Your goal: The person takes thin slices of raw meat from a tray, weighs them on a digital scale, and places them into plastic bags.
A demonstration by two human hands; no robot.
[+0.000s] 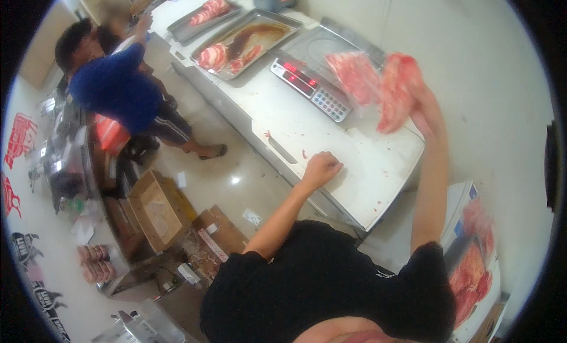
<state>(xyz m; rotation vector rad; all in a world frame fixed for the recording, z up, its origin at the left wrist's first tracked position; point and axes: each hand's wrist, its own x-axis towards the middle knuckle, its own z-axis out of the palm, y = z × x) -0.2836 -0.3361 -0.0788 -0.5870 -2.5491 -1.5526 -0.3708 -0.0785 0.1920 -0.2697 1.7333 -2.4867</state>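
Note:
In my right hand (420,112) is a slab of raw pink-red meat (400,92), held up beside the wall end of the white counter. The meat partly hides my fingers. Next to it, a clear plastic bag of meat (356,77) lies at the right side of a digital scale (310,86) with red lit digits and a keypad. My left hand (322,168) is closed in a loose fist above the counter's near edge, with nothing visible in it. Small red meat scraps lie on the white counter (354,183) around it.
Beyond the scale sit a metal tray of meat slices (248,41) and a smaller tray (207,18). More meat (471,281) lies at my lower right. A person in a blue shirt (118,89) stands left, near cardboard boxes (159,210) on the floor.

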